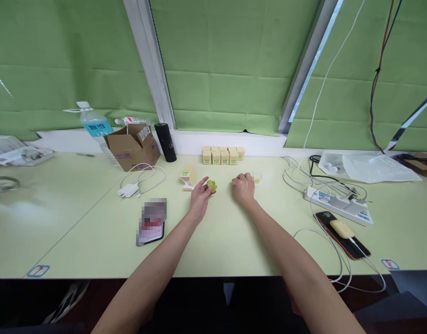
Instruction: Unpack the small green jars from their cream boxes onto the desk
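Note:
My left hand (198,200) holds a small green knobby piece (212,186) between thumb and fingers, a little above the table. What kind of thing it is cannot be made out. My right hand (244,188) is closed, its fingers curled down at the table; whatever they pinch is hidden. Just beyond its knuckles lies a small clear container (257,178) with a bit of yellow in it. Left of my left hand stands an opened small cream box (185,176) with a green label. Several similar closed boxes (224,157) stand in rows at the back.
At the back left are a cardboard box (133,150), a black bottle (165,142) and a large water bottle (95,123). A charger (129,190) and a phone (151,222) lie left. A power strip (338,205), cables and another phone (359,248) occupy the right.

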Demonstrator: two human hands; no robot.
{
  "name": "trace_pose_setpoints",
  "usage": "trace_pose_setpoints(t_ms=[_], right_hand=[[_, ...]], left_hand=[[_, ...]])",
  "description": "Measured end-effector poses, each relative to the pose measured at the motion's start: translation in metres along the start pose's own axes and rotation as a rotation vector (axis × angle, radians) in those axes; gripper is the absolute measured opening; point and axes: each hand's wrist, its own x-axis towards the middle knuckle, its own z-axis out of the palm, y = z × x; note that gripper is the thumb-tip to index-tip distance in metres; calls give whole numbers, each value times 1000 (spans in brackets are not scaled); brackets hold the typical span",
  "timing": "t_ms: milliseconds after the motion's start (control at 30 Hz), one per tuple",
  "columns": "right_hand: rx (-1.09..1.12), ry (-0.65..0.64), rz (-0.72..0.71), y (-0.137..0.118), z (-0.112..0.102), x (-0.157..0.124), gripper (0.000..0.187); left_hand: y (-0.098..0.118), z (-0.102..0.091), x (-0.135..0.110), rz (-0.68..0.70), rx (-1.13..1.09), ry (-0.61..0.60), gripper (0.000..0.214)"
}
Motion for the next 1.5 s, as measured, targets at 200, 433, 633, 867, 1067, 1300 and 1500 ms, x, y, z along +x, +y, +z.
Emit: trace_pose_setpoints(t_ms=[200, 433, 633, 867, 1067, 1300, 1500], right_hand=[[89, -176, 149, -16, -23, -48, 19], [108, -311, -28, -34, -30, -84, 13], [180, -316, 2, -30, -29, -78, 11], [177, -333, 12, -30, -30, -79, 11], [168, -355, 13, -30, -30, -77, 12], [178, -335, 11, -31, -30, -78, 11], [195, -332, 15, -31, -27, -78, 11]], left_hand=[[0, 2, 3, 122, 236, 25, 47], [5, -4, 11, 367, 789, 49, 21], [10, -11, 35, 466, 1453, 37, 3], [13, -5, 59, 382, 1920, 72, 18], [22, -4, 58, 251, 2106, 75, 32], [34, 0, 40, 279, 2064, 96, 31], [41, 17, 2, 408, 1948, -102, 14]])
